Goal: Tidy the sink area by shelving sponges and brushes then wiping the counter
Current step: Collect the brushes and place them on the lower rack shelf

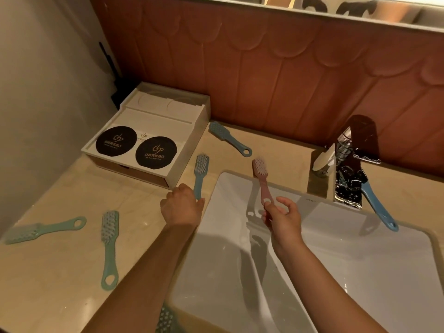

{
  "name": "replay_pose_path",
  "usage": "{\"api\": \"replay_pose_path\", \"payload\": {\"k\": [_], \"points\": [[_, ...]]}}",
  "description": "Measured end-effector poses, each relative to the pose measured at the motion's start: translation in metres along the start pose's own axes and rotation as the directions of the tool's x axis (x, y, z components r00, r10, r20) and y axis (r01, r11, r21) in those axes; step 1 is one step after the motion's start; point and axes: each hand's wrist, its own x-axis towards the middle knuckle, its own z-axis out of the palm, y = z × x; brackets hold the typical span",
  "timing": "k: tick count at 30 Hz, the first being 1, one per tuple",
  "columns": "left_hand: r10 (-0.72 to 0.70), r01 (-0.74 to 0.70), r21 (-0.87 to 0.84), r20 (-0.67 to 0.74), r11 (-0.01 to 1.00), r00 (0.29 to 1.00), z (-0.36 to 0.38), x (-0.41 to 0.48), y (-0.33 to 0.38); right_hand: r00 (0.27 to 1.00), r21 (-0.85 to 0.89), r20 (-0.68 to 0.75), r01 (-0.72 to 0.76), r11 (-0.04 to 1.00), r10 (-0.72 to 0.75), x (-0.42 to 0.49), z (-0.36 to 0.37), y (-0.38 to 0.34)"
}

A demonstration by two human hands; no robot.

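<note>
My right hand (282, 216) pinches the handle end of a pink brush (261, 179), which stands tilted over the sink's back left corner. My left hand (181, 206) is closed on the handle of a light blue brush (200, 171) lying on the counter beside the sink. Two pale green brushes (109, 243) (43, 229) lie on the counter at the left. Another blue brush (228, 138) rests near the wall. A blue brush with dark bristles (374, 203) leans by the faucet over the sink rim. Bristles of one more brush (165, 319) show at the bottom edge.
A white tray box (192, 131) with two black round coasters sits in the back left corner. The white sink basin (360, 272) fills the lower right. A chrome faucet (348, 169) stands behind it. Brown tiled wall runs along the back of the beige counter (60, 284).
</note>
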Motion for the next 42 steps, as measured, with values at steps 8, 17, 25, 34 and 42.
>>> {"api": "replay_pose_path", "payload": {"k": [8,17,25,34,42], "points": [[0.018,-0.022,0.024,0.153,0.999,0.988,-0.013,-0.011,-0.004,0.959,0.165,0.178,-0.250,0.954,0.220,-0.027,-0.031,-0.010],[0.177,0.108,-0.615,0.384,0.781,0.906,-0.024,-0.065,-0.009,0.983,-0.134,0.176,-0.025,0.991,0.049,-0.065,-0.111,0.000],[0.257,0.437,-0.712,0.642,0.549,0.723,-0.006,-0.143,0.017,0.995,-0.259,0.096,0.019,0.966,0.006,-0.087,-0.183,0.016],[0.301,0.601,-0.718,0.694,0.350,0.654,0.024,-0.187,0.067,0.988,-0.371,0.121,0.138,0.918,-0.100,-0.093,-0.226,0.008],[0.338,0.438,-0.801,0.578,0.409,0.743,0.032,-0.224,0.121,0.972,-0.563,0.162,0.231,0.794,-0.167,-0.087,-0.284,-0.005]]}}
